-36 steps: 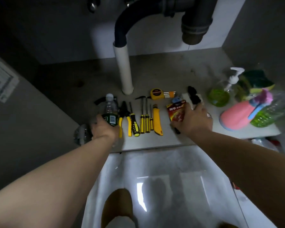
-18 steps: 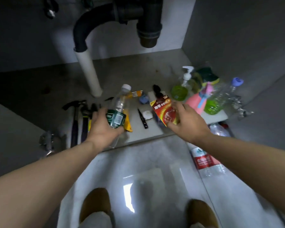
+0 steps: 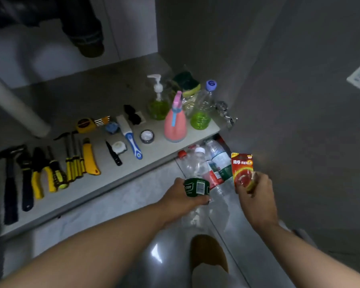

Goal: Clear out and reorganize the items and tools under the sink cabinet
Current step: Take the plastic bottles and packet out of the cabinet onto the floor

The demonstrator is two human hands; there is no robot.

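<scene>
Both your hands have swung right and off the cabinet floor (image 3: 104, 94) since the earlier frames, carrying their loads over the tile beside it. Tools stay lined along the shelf edge: hammer (image 3: 9, 183), pliers (image 3: 40, 175), yellow utility knife (image 3: 89, 159); pink spray bottle (image 3: 175, 125) stands upright at the right end. Your left hand (image 3: 181, 198) is wrapped fully round the green-labelled bottle (image 3: 196, 183), held above the empty bottles (image 3: 218, 163) lying on the floor. Your right hand (image 3: 256, 192) pinches the red battery card (image 3: 242, 169) by its lower edge, fingers closed. Risk, by my reading: a dropped bottle rolls among the pile underfoot; the card's thin pinch could slip.
</scene>
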